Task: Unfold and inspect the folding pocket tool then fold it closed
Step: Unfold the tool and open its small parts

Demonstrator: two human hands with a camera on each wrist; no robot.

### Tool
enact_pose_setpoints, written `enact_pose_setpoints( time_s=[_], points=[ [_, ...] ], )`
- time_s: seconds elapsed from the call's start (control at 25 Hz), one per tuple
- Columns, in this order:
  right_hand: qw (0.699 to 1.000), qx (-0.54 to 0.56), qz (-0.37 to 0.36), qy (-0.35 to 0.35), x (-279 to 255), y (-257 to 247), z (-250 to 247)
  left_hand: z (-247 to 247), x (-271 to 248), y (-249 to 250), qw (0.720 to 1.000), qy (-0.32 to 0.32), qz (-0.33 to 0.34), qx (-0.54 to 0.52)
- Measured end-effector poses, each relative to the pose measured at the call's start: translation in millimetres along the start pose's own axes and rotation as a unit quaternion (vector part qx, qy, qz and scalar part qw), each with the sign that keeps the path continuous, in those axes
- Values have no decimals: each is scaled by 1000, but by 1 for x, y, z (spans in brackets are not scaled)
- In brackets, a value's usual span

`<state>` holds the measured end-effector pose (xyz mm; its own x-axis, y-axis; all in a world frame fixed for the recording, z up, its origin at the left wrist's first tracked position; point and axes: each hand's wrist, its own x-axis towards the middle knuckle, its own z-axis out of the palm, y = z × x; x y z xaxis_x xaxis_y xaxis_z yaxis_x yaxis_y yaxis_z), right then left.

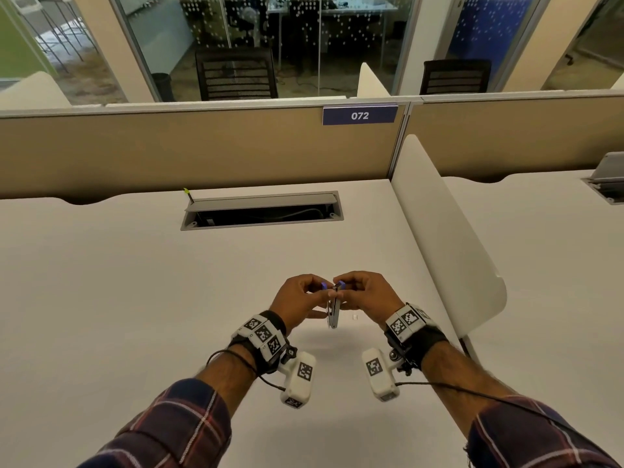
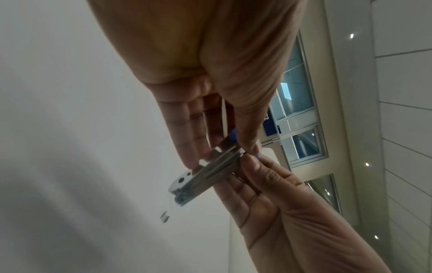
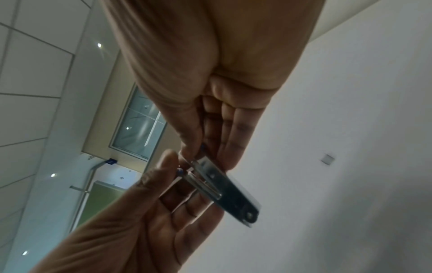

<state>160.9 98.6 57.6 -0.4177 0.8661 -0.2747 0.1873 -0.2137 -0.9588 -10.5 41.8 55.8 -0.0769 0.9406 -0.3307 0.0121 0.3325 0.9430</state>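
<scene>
Steel pocket tool (image 1: 333, 310) hangs pinched between left hand (image 1: 297, 300) and right hand (image 1: 366, 295).

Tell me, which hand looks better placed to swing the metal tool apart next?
Probably the right hand: it pinches one blue tip at the pocket tool's top, while the left hand pinches the other and can steady it. Nearly even.

tool (image 1: 333, 314) silver, blue tips | desk (image 1: 135, 282) white | sleeves (image 1: 175, 430) navy-red plaid
</scene>
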Motion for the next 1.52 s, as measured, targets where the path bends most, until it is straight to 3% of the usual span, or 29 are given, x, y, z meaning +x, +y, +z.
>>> enact_pose_setpoints(
  time_s=[0.72,1.04,1.52],
  points=[
    [995,-72,-56,-34,6,-38,-3,-1,-3,26,995,36,92,30],
    [996,-45,-73,-24,4,-44,-3,-8,-5,36,998,-24,56,1],
    [995,-60,-74,-21,3,-46,0,-13,1,39,993,7,93,76]
  ],
)
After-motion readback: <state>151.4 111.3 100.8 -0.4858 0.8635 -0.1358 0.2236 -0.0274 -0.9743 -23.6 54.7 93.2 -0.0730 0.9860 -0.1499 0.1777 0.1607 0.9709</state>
